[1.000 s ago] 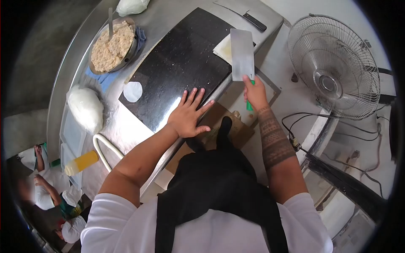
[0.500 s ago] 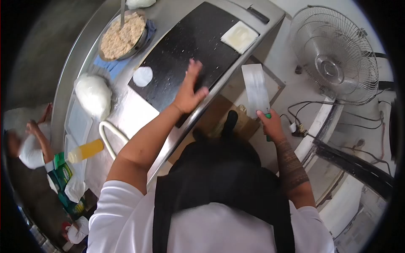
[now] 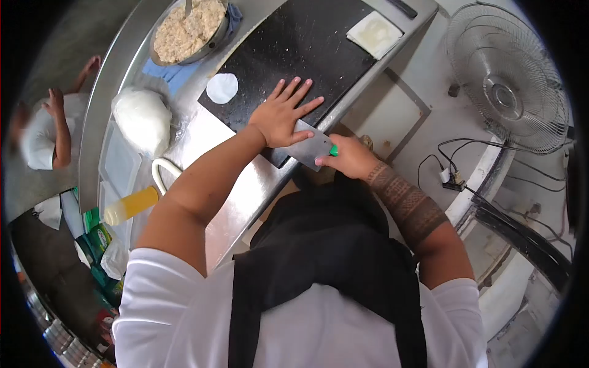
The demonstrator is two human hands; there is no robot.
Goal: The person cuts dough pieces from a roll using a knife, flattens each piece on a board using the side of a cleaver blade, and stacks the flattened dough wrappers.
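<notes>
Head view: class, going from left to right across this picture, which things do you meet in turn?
White rounded plastic-wrapped bundle, thin white disc, bare left hand, green cleaver handle, white square pad, round grey wire-caged fan.

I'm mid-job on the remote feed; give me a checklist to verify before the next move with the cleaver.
1. Cleaver held: ok, right grip closed around its green handle.
2. Left grip away from the blade: not ok, it is spread open with the thumb overlapping the blade in this view.
3. Whole edge visible: not ok, the left grip hides part of the blade.
4. Blade flat on the black board: cannot tell from this angle.
5. White disc away from the blade: ok, it lies apart on the board.
6. Folded cloth out of the way: ok, at the board's far right end.
</notes>
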